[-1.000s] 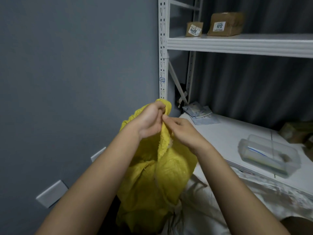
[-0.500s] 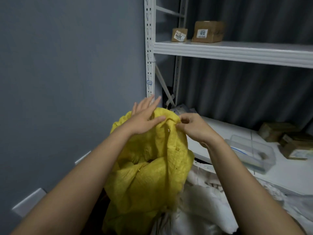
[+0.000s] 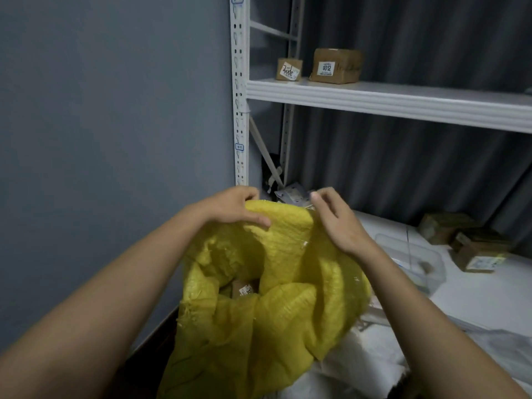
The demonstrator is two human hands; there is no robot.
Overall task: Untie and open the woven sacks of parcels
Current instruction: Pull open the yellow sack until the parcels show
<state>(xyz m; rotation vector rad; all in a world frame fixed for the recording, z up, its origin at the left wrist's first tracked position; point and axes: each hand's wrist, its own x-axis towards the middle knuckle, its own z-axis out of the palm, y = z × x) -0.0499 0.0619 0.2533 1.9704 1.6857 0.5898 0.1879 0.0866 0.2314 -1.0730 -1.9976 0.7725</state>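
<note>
A yellow woven sack point(image 3: 288, 306) stands in front of me with its mouth pulled open. A small cardboard parcel point(image 3: 244, 288) with a white label shows inside the opening. My left hand point(image 3: 233, 208) grips the far rim of the sack, fingers curled over the top and thumb on the near side. My right hand point(image 3: 336, 220) is at the right part of the rim, its fingers curled over the fabric edge. A white woven sack point(image 3: 359, 358) lies below and to the right of the yellow one.
A white metal rack point(image 3: 240, 110) stands against the grey wall. Its upper shelf point(image 3: 403, 102) carries two cardboard boxes point(image 3: 335, 66). The lower shelf point(image 3: 475, 295) holds a clear plastic tub point(image 3: 414, 260), brown parcels point(image 3: 472, 246) and flat mailers point(image 3: 293, 194).
The sack's mouth has spread open and a parcel inside has come into sight. My left hand went from pinching, to flat, to gripping the rim. My hands moved apart.
</note>
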